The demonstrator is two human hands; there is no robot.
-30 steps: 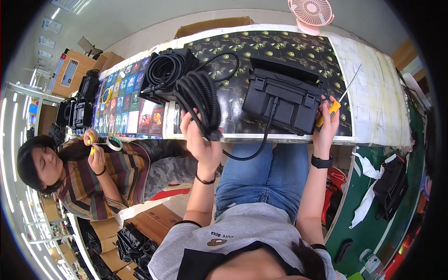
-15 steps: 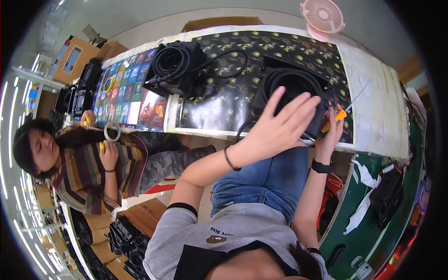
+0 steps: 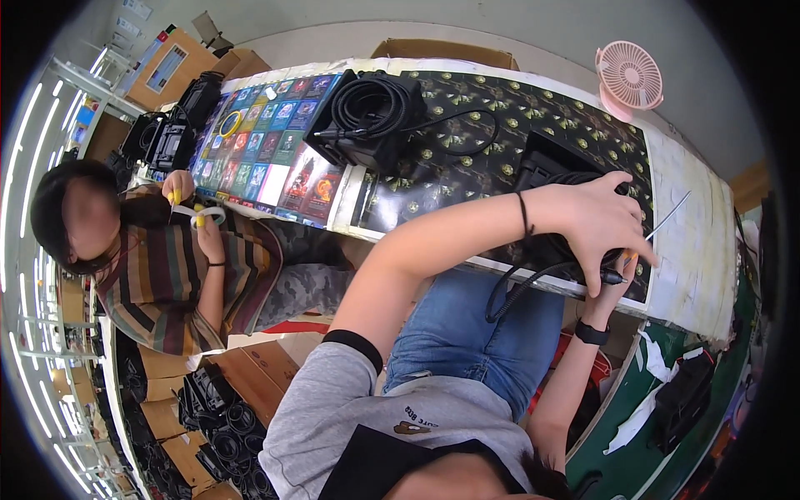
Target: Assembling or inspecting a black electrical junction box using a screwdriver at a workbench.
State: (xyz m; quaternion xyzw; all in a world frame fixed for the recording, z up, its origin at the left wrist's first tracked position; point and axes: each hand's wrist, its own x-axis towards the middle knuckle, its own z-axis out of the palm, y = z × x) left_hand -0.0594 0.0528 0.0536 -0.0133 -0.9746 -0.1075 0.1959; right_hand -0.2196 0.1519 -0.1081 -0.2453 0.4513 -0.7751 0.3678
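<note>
A black box-shaped device (image 3: 542, 158) with a coiled black cable (image 3: 562, 248) stands near the table's front edge, partly hidden by my hands. My left hand (image 3: 600, 225) arches over the coil, fingers spread and curved; its palm side is hidden. Below it, my right hand (image 3: 615, 292) is closed round an orange-handled screwdriver (image 3: 669, 215), whose thin metal shaft points away to the upper right. Most of the handle is covered by fingers. A black cable plug (image 3: 612, 277) lies against my right hand, and a coiled stretch of cable (image 3: 493, 310) hangs over the edge above my lap.
A second black device with coiled cable (image 3: 367, 108) stands left of centre. Beyond are a pink fan (image 3: 631, 77) and a yellow ring (image 3: 230, 123). A co-worker (image 3: 175, 275) at left handles a white tape roll (image 3: 208, 215). A green surface (image 3: 633, 417) lies at right.
My left hand has gone from lying flat over the coil to arching round its right side. The plug and hanging cable have come into sight. The whole view has shifted.
</note>
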